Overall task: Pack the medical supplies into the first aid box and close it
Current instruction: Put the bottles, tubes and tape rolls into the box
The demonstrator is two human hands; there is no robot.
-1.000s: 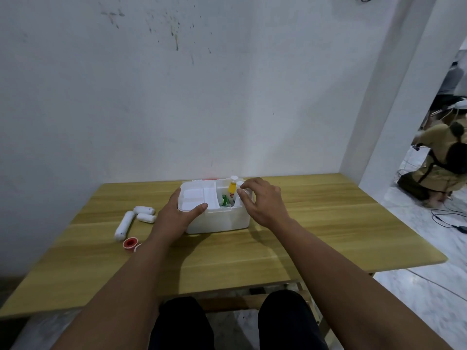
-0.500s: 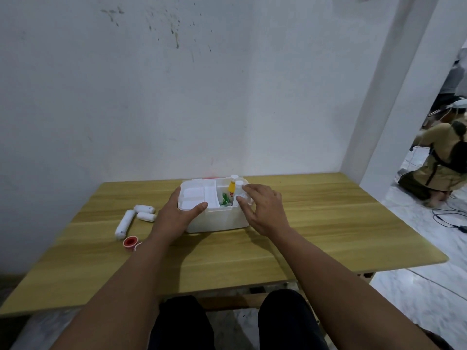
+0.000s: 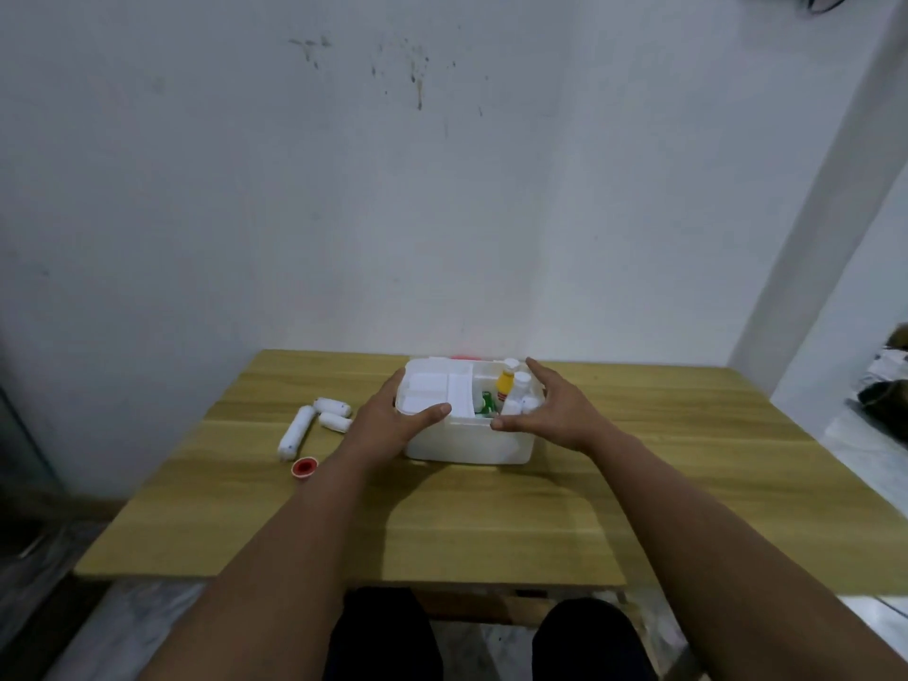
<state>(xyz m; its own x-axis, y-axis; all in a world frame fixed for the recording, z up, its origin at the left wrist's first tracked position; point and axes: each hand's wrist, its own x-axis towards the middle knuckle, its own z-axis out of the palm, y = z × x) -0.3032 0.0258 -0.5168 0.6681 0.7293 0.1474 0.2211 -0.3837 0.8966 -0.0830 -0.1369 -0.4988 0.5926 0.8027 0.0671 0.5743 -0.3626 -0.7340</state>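
A white first aid box (image 3: 467, 442) stands open on the wooden table (image 3: 491, 523). Inside its right half stand a yellow bottle (image 3: 504, 384), white bottles (image 3: 520, 395) and something green (image 3: 486, 404); a white tray insert (image 3: 437, 391) covers the left half. My left hand (image 3: 393, 420) grips the box's left front corner, thumb on the rim. My right hand (image 3: 555, 410) hovers at the box's right edge with fingers spread, holding nothing. Left of the box lie three white bandage rolls (image 3: 314, 417) and a red tape roll (image 3: 304, 467).
A white wall rises just behind the table's far edge. A white pillar (image 3: 830, 189) stands at the right, with a dark bundle (image 3: 884, 390) on the floor beyond it. My knees (image 3: 491, 636) sit under the table's near edge.
My right hand has let go of a white bottle, now standing in the box, and has opened and drawn back to the box's right side. The left hand has stayed on the box.
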